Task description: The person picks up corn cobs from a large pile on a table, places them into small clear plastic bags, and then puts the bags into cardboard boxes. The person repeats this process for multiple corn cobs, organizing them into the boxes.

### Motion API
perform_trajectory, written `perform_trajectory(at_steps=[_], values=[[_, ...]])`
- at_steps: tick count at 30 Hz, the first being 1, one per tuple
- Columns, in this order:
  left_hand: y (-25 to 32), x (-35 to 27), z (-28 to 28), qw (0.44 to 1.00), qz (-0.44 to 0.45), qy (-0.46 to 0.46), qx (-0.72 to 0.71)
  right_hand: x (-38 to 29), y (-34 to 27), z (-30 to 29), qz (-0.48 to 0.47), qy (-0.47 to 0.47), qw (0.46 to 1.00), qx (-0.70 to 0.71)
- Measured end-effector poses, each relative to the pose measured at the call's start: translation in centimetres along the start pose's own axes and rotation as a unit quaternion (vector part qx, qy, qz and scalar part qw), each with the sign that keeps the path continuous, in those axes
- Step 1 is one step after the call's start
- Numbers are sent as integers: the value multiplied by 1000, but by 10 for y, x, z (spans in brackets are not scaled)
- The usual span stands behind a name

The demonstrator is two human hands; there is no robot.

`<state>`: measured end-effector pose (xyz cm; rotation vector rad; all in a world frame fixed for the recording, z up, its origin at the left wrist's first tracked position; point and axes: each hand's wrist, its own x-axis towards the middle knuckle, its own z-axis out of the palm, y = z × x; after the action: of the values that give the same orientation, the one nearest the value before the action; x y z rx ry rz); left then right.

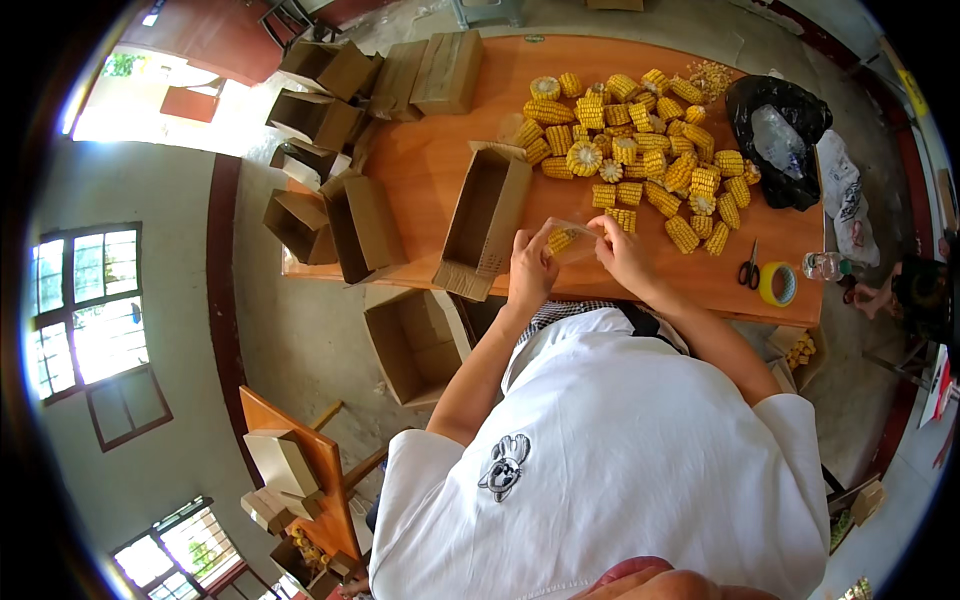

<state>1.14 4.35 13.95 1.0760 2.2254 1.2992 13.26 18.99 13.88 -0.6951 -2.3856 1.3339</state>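
My left hand [533, 266] pinches one edge of a clear plastic bag [576, 238] at the front of the wooden table. The bag's opposite edge is between the fingers of my right hand [624, 255]. A yellow corn piece [560, 240] shows by the bag, close to my left fingers; whether it is fully inside I cannot tell. Beyond my hands lies a loose heap of cut corn cobs [637, 142]. Just left of my left hand stands an open cardboard box [487, 210], its inside dark.
Black-handled scissors [748, 271], a yellow tape roll [778, 284] and a clear bottle [825, 266] are at the right. A black plastic bag [780, 142] sits behind them. Open cartons [367, 225] line the table's left end; a larger box [420, 349] stands below the table edge.
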Motion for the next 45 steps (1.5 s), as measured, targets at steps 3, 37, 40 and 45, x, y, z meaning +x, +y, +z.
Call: perform_trajectory(at_steps=[3,37,40,45], values=[[9,8,-8,1000,21,-1,8,0,-8,-8,11,-14,1000,5],[45,37,-6,985,111,-132,11,-71,3,-53,88,85,986,109],[53,37,-6,984,120,-133,23,-71,11,-56,27,114,992,52],[48,39,-10,983,143,-106,37,-55,8,-59,-74,164,982,-50]])
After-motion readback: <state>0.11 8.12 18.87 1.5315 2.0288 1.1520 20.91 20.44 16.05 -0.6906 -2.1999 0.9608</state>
